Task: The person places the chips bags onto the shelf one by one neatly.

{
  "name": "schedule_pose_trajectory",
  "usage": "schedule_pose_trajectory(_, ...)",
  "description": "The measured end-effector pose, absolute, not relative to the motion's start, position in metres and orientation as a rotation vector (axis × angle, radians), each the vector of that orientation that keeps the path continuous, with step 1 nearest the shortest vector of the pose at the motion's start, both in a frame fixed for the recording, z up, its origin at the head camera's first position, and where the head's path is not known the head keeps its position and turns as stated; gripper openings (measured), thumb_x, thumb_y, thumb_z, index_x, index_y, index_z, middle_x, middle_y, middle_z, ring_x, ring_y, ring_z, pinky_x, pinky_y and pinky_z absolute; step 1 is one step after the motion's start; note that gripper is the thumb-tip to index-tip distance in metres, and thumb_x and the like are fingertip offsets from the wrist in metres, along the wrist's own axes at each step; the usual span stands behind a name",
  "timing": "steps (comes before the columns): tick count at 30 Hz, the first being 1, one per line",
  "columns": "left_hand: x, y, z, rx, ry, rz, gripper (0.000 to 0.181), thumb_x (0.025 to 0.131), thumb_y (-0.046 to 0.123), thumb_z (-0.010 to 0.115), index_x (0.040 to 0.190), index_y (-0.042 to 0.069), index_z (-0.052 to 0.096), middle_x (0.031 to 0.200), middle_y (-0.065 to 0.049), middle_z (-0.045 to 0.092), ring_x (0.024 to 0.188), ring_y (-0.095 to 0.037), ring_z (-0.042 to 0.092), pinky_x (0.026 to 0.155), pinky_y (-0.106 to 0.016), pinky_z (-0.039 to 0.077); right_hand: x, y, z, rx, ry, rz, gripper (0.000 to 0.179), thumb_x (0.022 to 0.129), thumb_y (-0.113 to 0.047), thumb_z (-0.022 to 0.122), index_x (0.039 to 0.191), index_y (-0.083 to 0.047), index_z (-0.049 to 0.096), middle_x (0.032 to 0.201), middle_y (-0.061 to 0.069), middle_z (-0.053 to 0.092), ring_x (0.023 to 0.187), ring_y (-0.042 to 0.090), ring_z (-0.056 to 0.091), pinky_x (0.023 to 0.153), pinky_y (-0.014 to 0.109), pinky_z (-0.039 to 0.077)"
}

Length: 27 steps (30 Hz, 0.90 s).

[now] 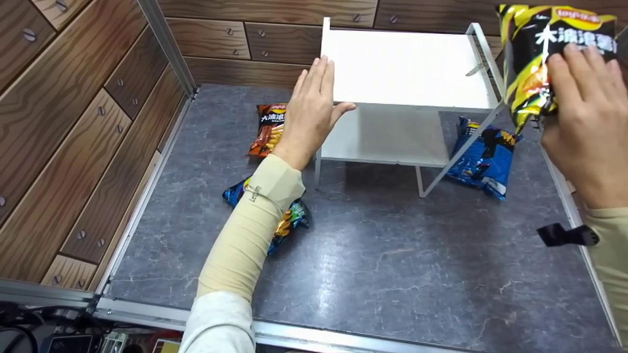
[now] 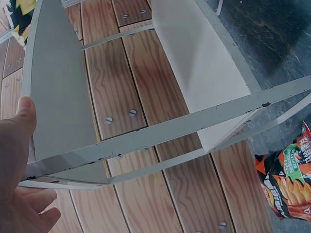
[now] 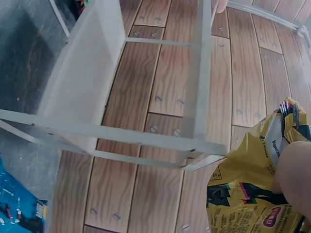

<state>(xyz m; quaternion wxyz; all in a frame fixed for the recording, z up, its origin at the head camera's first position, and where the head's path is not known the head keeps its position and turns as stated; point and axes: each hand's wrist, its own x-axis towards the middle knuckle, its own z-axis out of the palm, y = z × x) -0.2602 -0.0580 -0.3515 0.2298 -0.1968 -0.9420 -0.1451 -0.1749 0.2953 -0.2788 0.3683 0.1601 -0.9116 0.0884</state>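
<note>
Fingers straight, thumb spread, the left hand (image 1: 311, 105) rested at the left edge of the shelf (image 1: 402, 68). The right hand (image 1: 586, 117) gripped a black-and-yellow chip bag (image 1: 534, 56) beside the right edge; floor (image 1: 392, 255) stretched wide in front.

Grey marbled floor (image 1: 392, 264) bearing white shelf (image 1: 407, 63), orange bag (image 1: 265, 135), left blue bag (image 1: 297, 215), right blue bag (image 1: 493, 157)
</note>
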Motion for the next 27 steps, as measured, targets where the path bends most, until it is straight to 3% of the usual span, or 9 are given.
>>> schedule_pose_trajectory(11, -0.261, -0.057, -0.351, -0.537, -2.604, -0.383, 0.085, 0.097, 0.057, 0.044, 0.153, -0.005, 0.028, 0.161, -0.019, 0.029, 0.152, -0.029, 0.025, 0.127, -0.038, 0.015, -0.193, 0.278, -0.275, 0.556, -2.318, 0.158, 0.061, 0.082, 0.015, 0.042, 0.14, 0.001, 0.05, 0.149, 0.022, 0.047, 0.141, 0.043, 0.041, 0.123, 0.053, 0.024)
schedule_pose_trajectory(21, -0.261, -0.057, -0.352, -0.518, -2.612, -0.375, 0.084, 0.097, 0.055, 0.047, 0.153, -0.004, 0.028, 0.161, -0.018, 0.029, 0.152, -0.028, 0.025, 0.127, -0.038, 0.016, -0.207, 0.231, -0.278, 0.699, -2.326, 0.224, 0.069, 0.076, 0.02, 0.042, 0.141, 0.0, 0.051, 0.148, 0.022, 0.048, 0.14, 0.043, 0.042, 0.123, 0.052, 0.025)
schedule_pose_trajectory(27, -0.261, -0.057, -0.354, -0.51, -2.601, -0.38, 0.086, 0.096, 0.059, 0.043, 0.154, -0.003, 0.027, 0.162, -0.017, 0.029, 0.152, -0.026, 0.026, 0.127, -0.038, 0.016, -0.218, 0.209, -0.285, 0.764, -2.351, 0.226, 0.066, 0.081, 0.016, 0.045, 0.144, -0.002, 0.048, 0.151, 0.02, 0.046, 0.141, 0.042, 0.041, 0.123, 0.051, 0.025)
